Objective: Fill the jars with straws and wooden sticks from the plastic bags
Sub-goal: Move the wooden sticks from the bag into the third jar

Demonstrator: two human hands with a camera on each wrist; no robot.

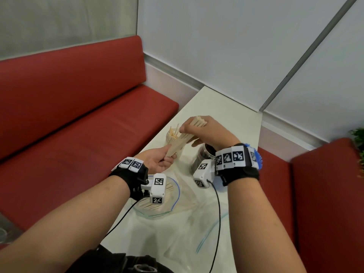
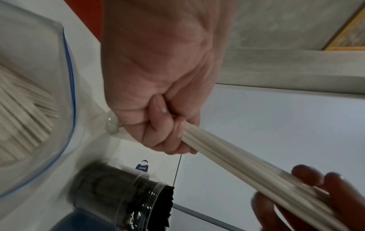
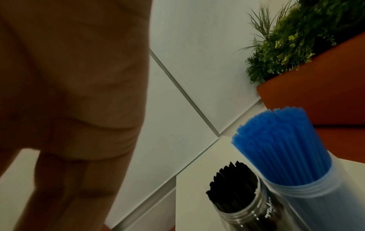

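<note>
The bundle of wooden sticks (image 1: 182, 141) is held in the air just above the stick jar (image 1: 171, 137), slanting down toward the person. The left hand (image 1: 157, 160) has its fingers curled tight round the bundle's lower end; the right hand (image 1: 204, 129) clasps the upper end. The step in hand looks like squaring up the bundle; next it must be tipped upright and lowered into that jar's mouth, which already holds some sticks. Right of that jar stand a jar of black straws (image 3: 239, 201) and one of blue straws (image 3: 292, 157). Nearer the person than the stick jar, an open plastic bag (image 1: 167, 201) holds more sticks.
</note>
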